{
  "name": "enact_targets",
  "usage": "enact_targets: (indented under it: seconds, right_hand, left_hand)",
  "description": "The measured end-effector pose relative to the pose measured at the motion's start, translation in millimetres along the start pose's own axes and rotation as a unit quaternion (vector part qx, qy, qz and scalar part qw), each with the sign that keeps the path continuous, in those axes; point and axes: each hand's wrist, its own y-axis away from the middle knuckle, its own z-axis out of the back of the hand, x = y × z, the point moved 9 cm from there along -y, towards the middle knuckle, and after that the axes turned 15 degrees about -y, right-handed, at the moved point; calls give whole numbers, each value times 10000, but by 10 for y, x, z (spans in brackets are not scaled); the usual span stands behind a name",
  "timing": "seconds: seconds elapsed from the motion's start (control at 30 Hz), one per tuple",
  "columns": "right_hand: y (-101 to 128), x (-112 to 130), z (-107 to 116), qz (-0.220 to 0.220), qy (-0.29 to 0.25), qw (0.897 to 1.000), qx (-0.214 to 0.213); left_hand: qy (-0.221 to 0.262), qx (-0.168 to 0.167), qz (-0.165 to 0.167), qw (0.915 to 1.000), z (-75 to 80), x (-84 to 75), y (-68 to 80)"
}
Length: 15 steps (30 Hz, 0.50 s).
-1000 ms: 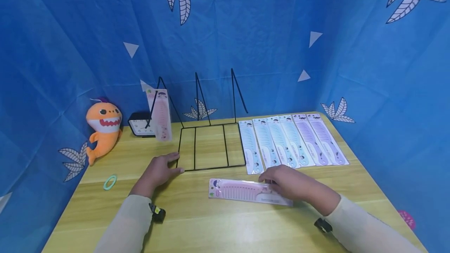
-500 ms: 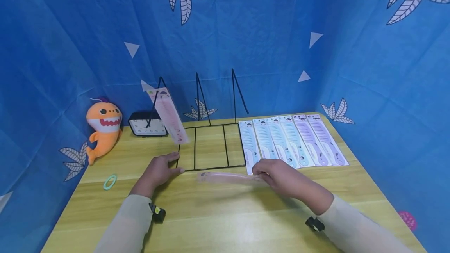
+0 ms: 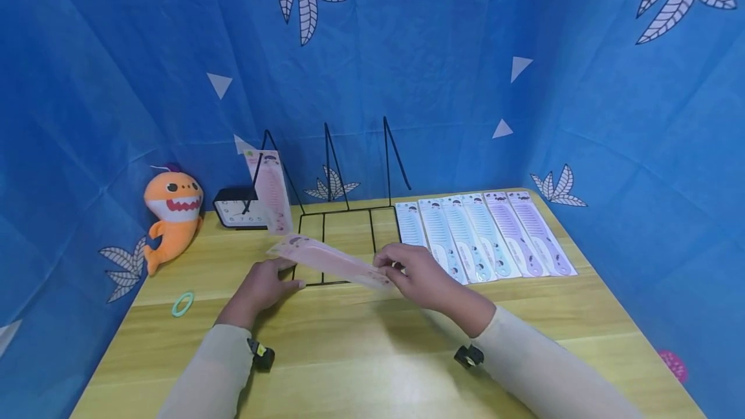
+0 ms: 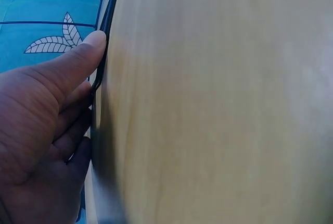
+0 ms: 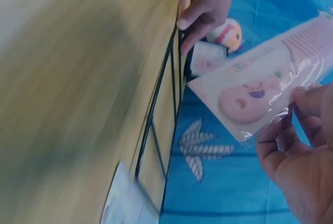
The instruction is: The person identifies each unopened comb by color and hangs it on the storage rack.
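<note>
My right hand (image 3: 416, 280) pinches one end of a pink packaged comb (image 3: 332, 260), raised above the black wire display rack (image 3: 349, 279). In the right wrist view the comb's handle end shows under clear wrap, held between the thumb and fingers of the right hand (image 5: 307, 156). My left hand (image 3: 259, 290) rests at the rack's front left corner, thumb and fingers spread and fairly straight; in the left wrist view its thumb touches the dark wire. Another pink packaged comb (image 3: 272, 196) hangs from the rack's left hook, tilted slightly.
Blue packaged combs (image 3: 439, 238) and purple packaged combs (image 3: 538, 231) lie in a row right of the rack. Behind its left side stands a black-framed clock (image 3: 233, 209). An orange shark plush (image 3: 174, 212) and a green ring (image 3: 183, 304) are at the left. Blue curtain (image 3: 442, 83) surrounds the table.
My right hand has lifted the pink comb off the table and carried it left over the rack. The hanging comb has swung right and back. My left hand has stayed in place.
</note>
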Motion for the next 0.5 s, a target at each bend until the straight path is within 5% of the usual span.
enact_targets:
  seconds: [0.5]
  right_hand:
    - [-557, 85, -336, -432, -821, 9957, -12]
  left_hand:
    - [6, -101, -220, 9997, 4, -30, -4]
